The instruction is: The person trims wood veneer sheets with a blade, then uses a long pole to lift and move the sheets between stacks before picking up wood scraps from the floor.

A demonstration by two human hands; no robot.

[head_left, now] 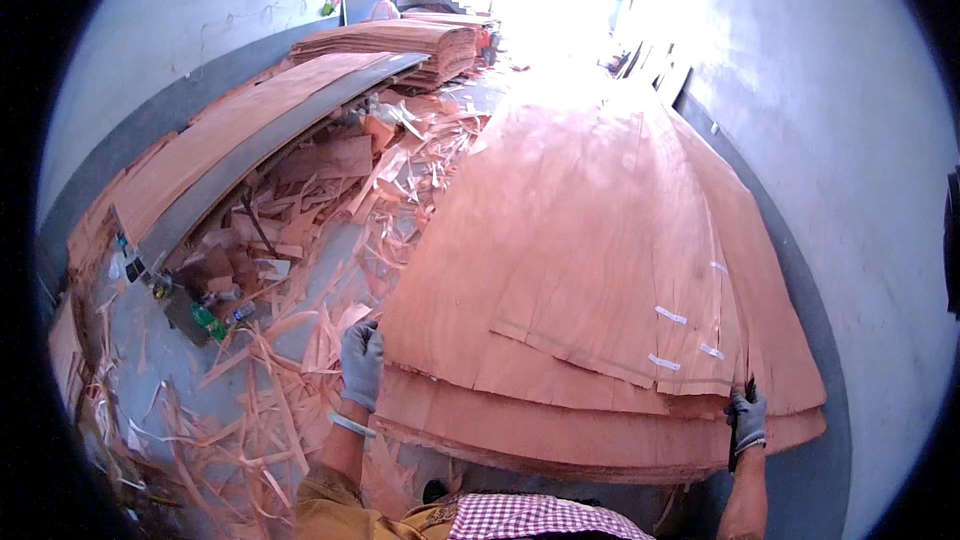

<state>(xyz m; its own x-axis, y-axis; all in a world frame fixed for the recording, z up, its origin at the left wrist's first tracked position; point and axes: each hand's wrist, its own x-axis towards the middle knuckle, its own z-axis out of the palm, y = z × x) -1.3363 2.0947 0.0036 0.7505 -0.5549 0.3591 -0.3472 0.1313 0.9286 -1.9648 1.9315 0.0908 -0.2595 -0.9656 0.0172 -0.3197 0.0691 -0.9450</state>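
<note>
A broad stack of reddish wood veneer sheets [560,430] stands before me, its upper sheets lying unevenly on one another. My left hand [361,365], in a grey glove, is closed at the near left corner of an upper veneer sheet [450,310]. On the right, my gloved right hand [748,418] is closed around a slim dark tool [736,430] at the stack's near edge; its exact kind is unclear. A narrower veneer piece [600,320] lies on top, with several short white tape strips [670,315] near its right side.
Veneer scraps [290,420] litter the floor to the left, with a green bottle [208,322] among them. Beyond them runs a long low bench [240,160] bearing veneer. Another veneer stack [400,40] and a person [385,8] are farther back. A wall [840,140] flanks the right side.
</note>
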